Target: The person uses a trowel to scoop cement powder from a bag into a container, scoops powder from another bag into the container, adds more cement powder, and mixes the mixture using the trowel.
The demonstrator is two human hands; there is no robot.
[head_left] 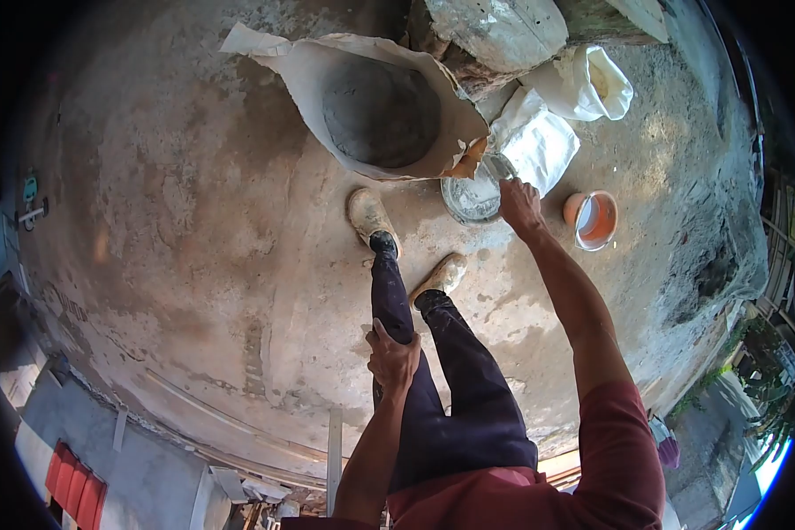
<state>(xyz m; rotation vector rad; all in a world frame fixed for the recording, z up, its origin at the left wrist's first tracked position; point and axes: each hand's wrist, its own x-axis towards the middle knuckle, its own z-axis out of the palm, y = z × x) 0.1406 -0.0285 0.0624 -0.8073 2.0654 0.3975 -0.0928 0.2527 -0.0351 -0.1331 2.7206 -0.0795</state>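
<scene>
My right hand point(520, 205) is closed on the rim of a round, whitish metal basin point(473, 198) on the floor. Beside the basin, an open paper sack point(296, 75) holds grey powder point(380, 112). A white plastic bag point(539, 141) lies against the basin's far right side. My left hand point(392, 360) is wrapped round my left leg near the knee, over the dark trousers.
An orange bucket point(601, 221) stands right of my right hand. Beyond it is an open white sack point(596, 86), next to large stone-like blocks point(503, 34). My boots point(374, 218) are on the stained concrete floor point(194, 221). Red objects point(75, 480) show at lower left.
</scene>
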